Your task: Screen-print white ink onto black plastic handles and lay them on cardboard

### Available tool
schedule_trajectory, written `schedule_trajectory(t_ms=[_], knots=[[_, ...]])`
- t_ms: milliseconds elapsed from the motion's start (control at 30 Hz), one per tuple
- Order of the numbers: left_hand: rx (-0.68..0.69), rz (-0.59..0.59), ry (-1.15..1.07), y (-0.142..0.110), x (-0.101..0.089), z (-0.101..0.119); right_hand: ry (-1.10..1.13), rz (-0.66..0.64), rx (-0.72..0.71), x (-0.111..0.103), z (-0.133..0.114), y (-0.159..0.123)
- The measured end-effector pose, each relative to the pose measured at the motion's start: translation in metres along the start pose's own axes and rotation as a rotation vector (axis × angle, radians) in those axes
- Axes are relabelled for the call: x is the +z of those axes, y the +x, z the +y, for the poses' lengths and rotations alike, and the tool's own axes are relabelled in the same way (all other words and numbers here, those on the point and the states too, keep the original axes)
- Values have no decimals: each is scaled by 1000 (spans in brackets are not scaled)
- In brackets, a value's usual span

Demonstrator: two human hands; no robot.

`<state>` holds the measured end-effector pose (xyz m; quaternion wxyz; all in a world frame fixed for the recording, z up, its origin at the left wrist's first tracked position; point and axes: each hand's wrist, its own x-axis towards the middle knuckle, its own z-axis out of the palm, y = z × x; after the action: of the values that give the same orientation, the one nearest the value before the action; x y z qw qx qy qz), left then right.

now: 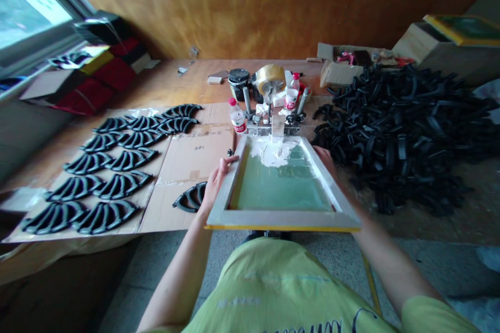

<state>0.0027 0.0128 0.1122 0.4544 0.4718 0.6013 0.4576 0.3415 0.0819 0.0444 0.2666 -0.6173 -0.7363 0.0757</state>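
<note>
A screen-printing frame [273, 217] with green mesh stands in front of me, its far end by a metal clamp [258, 129]. White paste [269, 153] is smeared over the mesh's far part. My left hand [215, 181] grips the frame's left side, its fingers partly hidden below the edge. At the opposite side my right hand [325, 160] holds the frame too, mostly covered by it. Just left of my left hand, a black fan-shaped plastic part [189, 197] lies on cardboard [197, 158].
Rows of black fan-shaped parts [125, 179] cover the left cardboard. A large heap of black parts [394, 135] lies right. Behind the frame are a red-capped bottle [236, 115], a black tub [238, 83] and a tape roll [271, 77]. Boxes [94, 80] stand by the window.
</note>
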Motion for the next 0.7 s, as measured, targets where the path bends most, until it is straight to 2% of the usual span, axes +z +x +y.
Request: schedule_trajectory(t_ms=[67,133,167,233,300,367,433,500,600,667,700], knots=[[-72,-46,46,-9,-1,-24,-14,101,28,-12,3,22],[-135,-79,34,-11,1,-52,-18,145,-60,-15,-12,46],[-161,-89,37,-10,3,-65,-17,127,-136,-13,-25,58],[-200,-90,73,-7,8,-86,-37,4,-265,-4,-52,78],[-212,-61,104,-4,12,-98,-100,-175,-286,7,-76,88],[-211,-38,104,-3,14,-103,-188,-324,-252,16,-90,84],[-211,-29,97,-3,14,-104,-259,-385,-253,20,-97,67],[-210,-25,87,-4,15,-104,-280,-407,-347,19,-98,43],[-209,-18,70,-6,15,-102,-221,-470,-563,10,-97,15],[-215,-8,67,-7,15,-100,-151,-508,-631,4,-96,10],[-219,-2,67,-8,16,-99,-122,-510,-622,2,-97,12]])
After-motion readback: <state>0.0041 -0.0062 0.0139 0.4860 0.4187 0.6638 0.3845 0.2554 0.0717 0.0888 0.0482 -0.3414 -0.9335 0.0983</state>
